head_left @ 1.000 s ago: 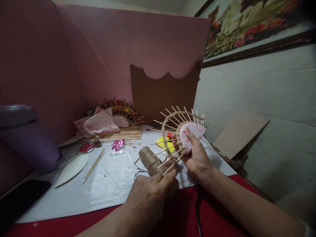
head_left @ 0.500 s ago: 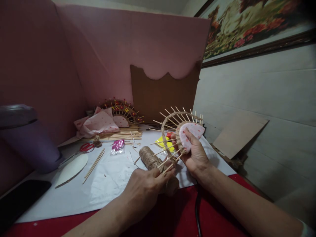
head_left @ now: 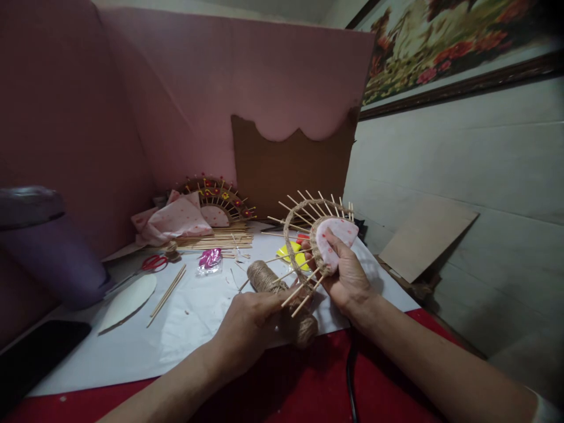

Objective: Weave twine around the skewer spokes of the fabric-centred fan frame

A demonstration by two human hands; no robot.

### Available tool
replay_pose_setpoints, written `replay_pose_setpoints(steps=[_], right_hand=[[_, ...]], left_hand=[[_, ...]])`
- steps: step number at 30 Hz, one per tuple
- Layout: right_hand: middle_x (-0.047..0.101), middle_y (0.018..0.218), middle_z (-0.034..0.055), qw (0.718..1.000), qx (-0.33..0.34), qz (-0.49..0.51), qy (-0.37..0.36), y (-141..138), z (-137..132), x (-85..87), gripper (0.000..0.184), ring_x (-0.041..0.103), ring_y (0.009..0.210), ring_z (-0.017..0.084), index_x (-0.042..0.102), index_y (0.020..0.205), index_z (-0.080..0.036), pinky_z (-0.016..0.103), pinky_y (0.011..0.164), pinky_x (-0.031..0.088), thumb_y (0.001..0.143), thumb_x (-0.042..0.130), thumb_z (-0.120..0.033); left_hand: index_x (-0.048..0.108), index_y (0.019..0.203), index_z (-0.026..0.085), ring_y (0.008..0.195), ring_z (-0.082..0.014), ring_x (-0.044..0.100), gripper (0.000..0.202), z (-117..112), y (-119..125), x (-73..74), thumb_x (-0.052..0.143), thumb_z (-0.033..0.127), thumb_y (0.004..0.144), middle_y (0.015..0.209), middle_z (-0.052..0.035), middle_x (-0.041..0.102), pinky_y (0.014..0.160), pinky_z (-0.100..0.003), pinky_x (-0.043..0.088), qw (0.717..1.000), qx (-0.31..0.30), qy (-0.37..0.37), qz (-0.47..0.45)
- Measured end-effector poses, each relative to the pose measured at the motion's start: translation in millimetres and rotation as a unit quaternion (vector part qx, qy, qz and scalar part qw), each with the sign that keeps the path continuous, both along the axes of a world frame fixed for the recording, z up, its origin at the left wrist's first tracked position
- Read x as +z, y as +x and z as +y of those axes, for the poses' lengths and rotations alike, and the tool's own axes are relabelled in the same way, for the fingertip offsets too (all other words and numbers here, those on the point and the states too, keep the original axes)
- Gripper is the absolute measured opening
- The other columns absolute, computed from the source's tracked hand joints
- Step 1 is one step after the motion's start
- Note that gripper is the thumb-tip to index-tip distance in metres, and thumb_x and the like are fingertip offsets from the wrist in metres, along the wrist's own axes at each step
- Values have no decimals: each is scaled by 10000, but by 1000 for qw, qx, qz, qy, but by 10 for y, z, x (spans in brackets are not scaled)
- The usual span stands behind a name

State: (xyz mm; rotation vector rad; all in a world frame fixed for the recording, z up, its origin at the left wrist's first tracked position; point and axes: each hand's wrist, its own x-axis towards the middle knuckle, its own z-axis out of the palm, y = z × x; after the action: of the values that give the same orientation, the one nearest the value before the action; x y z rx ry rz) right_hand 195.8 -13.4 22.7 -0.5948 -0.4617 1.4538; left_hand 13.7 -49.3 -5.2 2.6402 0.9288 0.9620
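My right hand (head_left: 350, 279) is closed on a fan-shaped stick craft (head_left: 319, 235), thumb on its half-round pad of pink dotted fabric. Thin wooden sticks radiate from the pad, and a band of jute twine (head_left: 288, 226) runs across them in an arc. At the craft's lower end is my left hand (head_left: 253, 323), closed, its fingertips by the last sticks; what they pinch is hidden. A jute twine spool (head_left: 263, 276) lies on the white sheet just behind the left hand. Below the sticks sits a second brown twine roll (head_left: 305, 330), partly covered.
Red-handled scissors (head_left: 154, 263), two loose sticks (head_left: 166, 295) and a pale curved piece (head_left: 128, 304) lie at left. Purple (head_left: 210, 258) and yellow packets (head_left: 293, 254) are farther back. Behind stand a stick bundle (head_left: 215, 238), a decorated fan (head_left: 220, 197) and brown cardboard (head_left: 291, 167).
My left hand has shifted slightly left and its fingers have moved off the front of the end sticks. The craft has moved a little left with my right hand.
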Motion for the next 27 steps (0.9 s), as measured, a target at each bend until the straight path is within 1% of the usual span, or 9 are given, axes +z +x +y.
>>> replay_pose_setpoints(steps=[3,6,7,9,12,13,15,21,27], right_hand=[[637,603,49,1000,3,-8,-11,-12,-28,36,210,550,442,121,563,835,-155,171,334,394,673,655,-253],[640,610,54,1000,15,-12,2,-14,-31,42,224,537,431,112,559,836,-149,172,340,398,676,657,-273],[641,611,54,1000,13,-13,6,-12,-27,37,227,538,433,114,559,836,-150,178,346,405,681,657,-283],[643,607,52,1000,1,-13,2,-8,-15,27,225,548,441,122,558,837,-153,192,360,422,686,657,-289],[641,597,42,1000,-17,-8,-9,1,5,23,203,554,449,127,561,834,-158,213,390,452,695,648,-277],[640,595,41,1000,-21,-7,-11,5,11,26,191,550,445,125,564,827,-157,211,382,448,701,642,-277],[640,598,42,1000,-28,-6,-12,14,22,35,169,548,444,120,573,813,-149,199,367,435,716,627,-277],[640,601,41,998,-53,-8,-20,27,38,44,152,561,459,117,584,785,-134,194,387,450,725,623,-268],[634,583,18,996,-82,4,-28,9,6,74,151,558,440,107,575,773,-142,183,379,453,699,645,-254]], left_hand=[[600,1123,291,594,-101,575,326,-3,29,15,444,198,853,734,17,681,580,-211,429,989,-14,-132,-72],[665,939,193,563,-94,520,239,-12,70,59,449,236,846,686,-3,641,542,-205,400,956,4,-240,-167],[661,856,164,512,-82,479,217,-15,83,80,467,257,835,627,5,604,494,-193,372,939,8,-285,-195],[610,740,144,402,-53,360,206,-24,103,122,498,301,812,494,46,496,398,-170,275,889,8,-387,-245],[560,708,151,333,-30,220,208,-41,111,170,537,341,790,376,94,372,355,-161,145,813,-9,-500,-296],[562,711,151,332,-29,208,204,-47,109,179,550,340,785,365,95,369,355,-164,126,797,-16,-519,-307],[584,714,146,336,-27,207,193,-61,101,189,578,330,772,366,86,384,358,-176,103,779,-27,-535,-326],[630,713,141,332,-25,202,177,-119,93,229,642,317,717,376,59,441,366,-203,60,755,-5,-562,-337],[609,601,126,344,-19,258,214,-138,112,301,670,315,683,401,43,462,364,-184,101,716,1,-596,-363]])
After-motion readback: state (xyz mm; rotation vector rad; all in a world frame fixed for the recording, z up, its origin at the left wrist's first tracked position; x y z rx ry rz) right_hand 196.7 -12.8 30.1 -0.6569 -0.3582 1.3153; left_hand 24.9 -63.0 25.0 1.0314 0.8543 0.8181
